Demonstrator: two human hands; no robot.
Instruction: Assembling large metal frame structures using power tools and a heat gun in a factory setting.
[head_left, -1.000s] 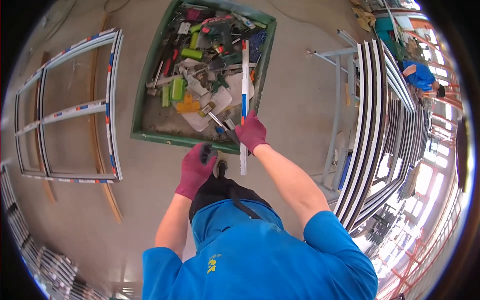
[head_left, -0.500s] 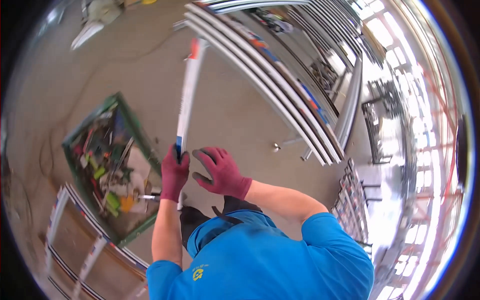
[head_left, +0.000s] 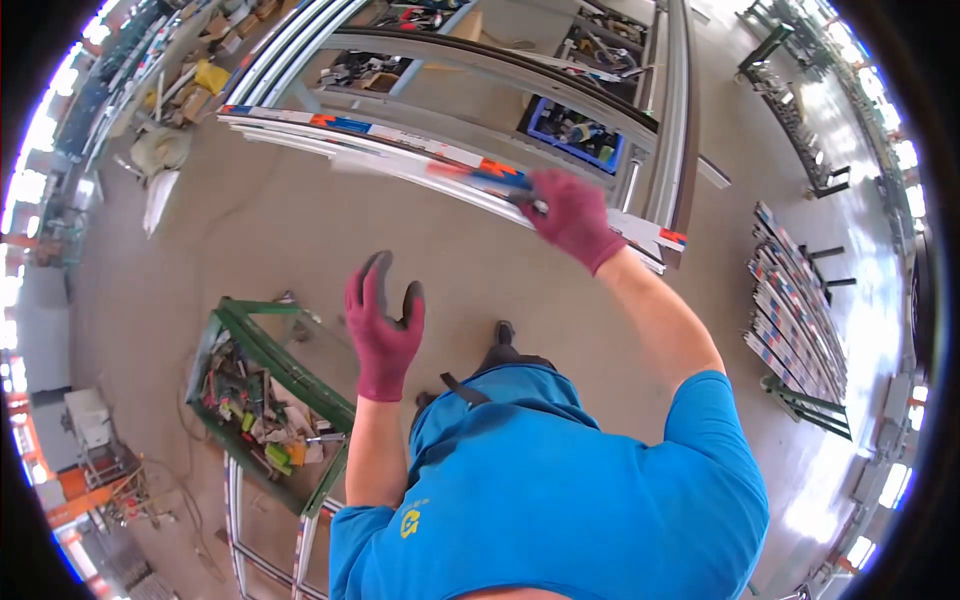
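Note:
My right hand, in a maroon glove with dark fingertips, is closed on the right end of a white profile bar with blue and red patches. Motion smears the bar, which lies over the near edge of a metal frame table. Alongside it, white bars with red and blue labels line that edge. My left hand, gloved the same way, is raised with fingers apart and holds nothing. Nearest to it is a green-framed bin of mixed scrap.
A blue crate of small parts sits within the table frame. Bundled profiles rest on a rack at the right. Below the bin stand white frames. Yellow and brown packaging lies at the far left.
The white bar has passed from my left hand to my right and moved from upright in view to along the table edge. My left hand has opened. My body has turned toward the table.

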